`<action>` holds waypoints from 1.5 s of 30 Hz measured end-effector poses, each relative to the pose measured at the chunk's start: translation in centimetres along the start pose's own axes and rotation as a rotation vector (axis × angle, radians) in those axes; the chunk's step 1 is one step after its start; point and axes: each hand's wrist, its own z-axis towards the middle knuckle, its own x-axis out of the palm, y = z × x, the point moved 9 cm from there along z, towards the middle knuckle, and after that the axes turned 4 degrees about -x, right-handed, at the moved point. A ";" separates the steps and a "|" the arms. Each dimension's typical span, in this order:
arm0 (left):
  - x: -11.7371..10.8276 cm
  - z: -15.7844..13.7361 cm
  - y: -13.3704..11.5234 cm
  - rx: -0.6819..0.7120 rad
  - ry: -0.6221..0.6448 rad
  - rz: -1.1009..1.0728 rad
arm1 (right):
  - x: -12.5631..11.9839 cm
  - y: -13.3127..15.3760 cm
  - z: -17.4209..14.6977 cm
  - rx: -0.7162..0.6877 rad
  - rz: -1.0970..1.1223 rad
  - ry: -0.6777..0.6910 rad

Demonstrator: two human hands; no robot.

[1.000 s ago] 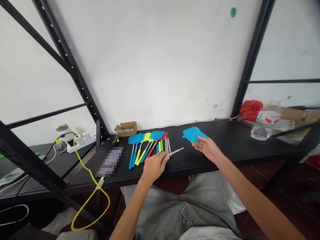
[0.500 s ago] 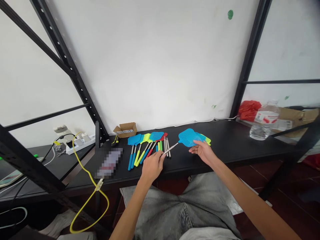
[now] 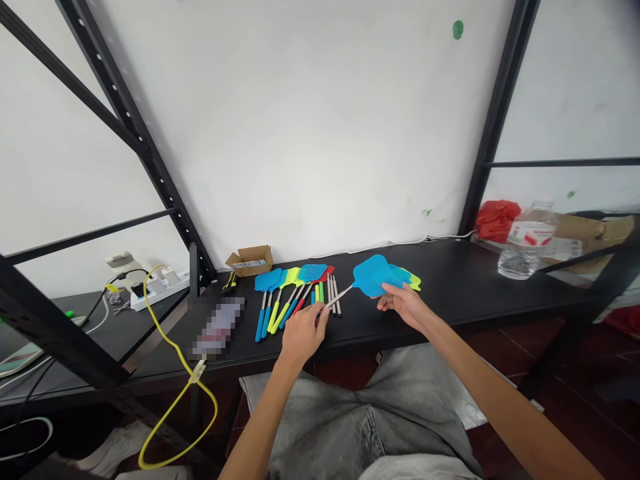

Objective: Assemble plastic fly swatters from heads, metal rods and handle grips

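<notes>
My left hand (image 3: 303,331) is closed around the metal rod of a blue fly swatter (image 3: 371,277), near its lower end. With fingers and thumb, my right hand (image 3: 405,304) grips the swatter's perforated head by its right edge. Beyond that hand lie more flat swatter heads, among them a yellow-green one (image 3: 415,281), partly covered. Left of the held swatter, several swatters (image 3: 269,281) with blue, yellow and red parts lie in a row on the black table (image 3: 450,267). Loose metal rods (image 3: 335,297) and short coloured handles (image 3: 318,293) lie just beyond my left hand.
A small open cardboard box (image 3: 249,261) and a yellow-black cutter (image 3: 230,283) sit at the back left. A blurred-out item (image 3: 219,327) lies near a yellow cable (image 3: 167,333). A water bottle (image 3: 527,241) stands right, beyond a black frame post (image 3: 493,120).
The blue swatter head has shifted slightly left and turned a little, with both hands still on the swatter. The items on the table have stayed in place.
</notes>
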 end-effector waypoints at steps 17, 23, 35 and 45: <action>0.0 -0.1 -0.7 0.017 0.066 0.056 | 0.8 -0.2 -0.5 0.005 -0.157 0.111; 0.0 -0.2 -0.6 0.028 0.082 0.044 | 1.1 -0.3 -0.7 0.016 -0.185 0.178; -0.4 -0.3 -0.7 0.072 0.107 -0.016 | 1.6 -0.3 -1.2 0.046 -0.155 0.255; -0.4 -0.3 -0.8 0.077 0.125 -0.023 | 2.7 0.2 -1.6 0.027 -0.207 0.352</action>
